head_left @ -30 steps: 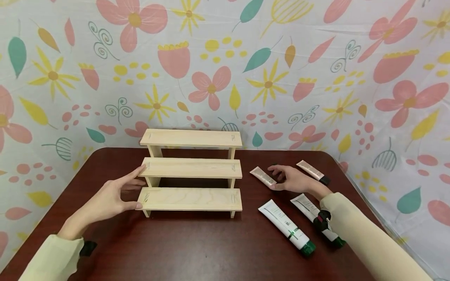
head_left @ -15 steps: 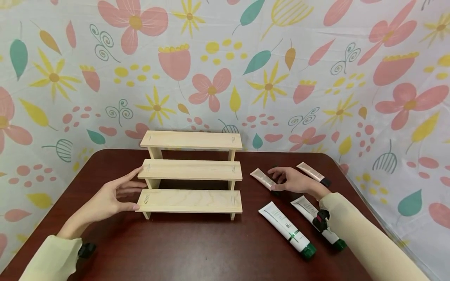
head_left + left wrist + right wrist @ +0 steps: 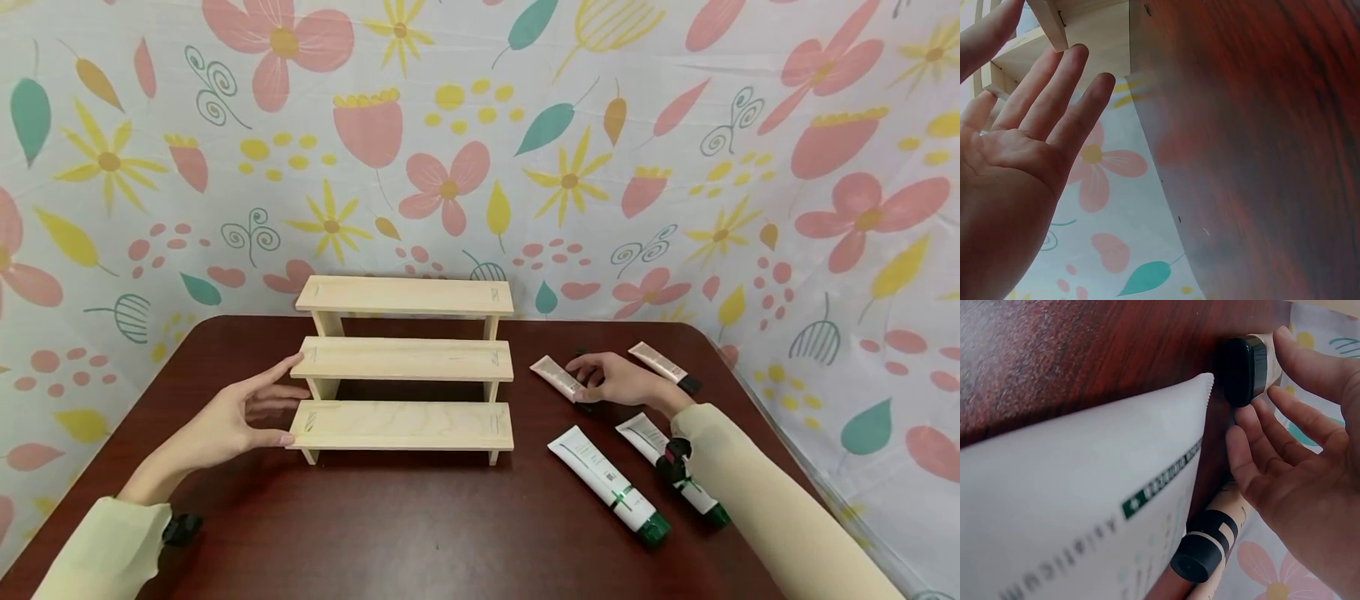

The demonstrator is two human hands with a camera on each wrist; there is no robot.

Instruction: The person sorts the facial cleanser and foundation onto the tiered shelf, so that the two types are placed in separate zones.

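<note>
A three-tier pale wooden step shelf (image 3: 405, 358) stands on the dark table. At its left end is my left hand (image 3: 236, 421), with the index fingertip at the middle tier and the thumb at the bottom tier. In the left wrist view its fingers (image 3: 1054, 94) extend below the shelf boards. My right hand (image 3: 618, 383) pinches a small beige tube (image 3: 553, 375) near its black cap (image 3: 1239, 372), thumb on one side and index finger on the other. The tube lies on the table, partly hidden by the hand.
Another small beige tube (image 3: 660, 363) with a black cap lies beyond the right wrist. Two larger white tubes with green caps lie nearer, one (image 3: 600, 475) in the open and one (image 3: 641, 433) partly under the right wrist. A floral cloth (image 3: 450, 125) hangs behind the table.
The right hand's thumb and fingers have drawn in closer around the small beige tube. The left hand's thumb has slid slightly back toward the bottom tier's left edge.
</note>
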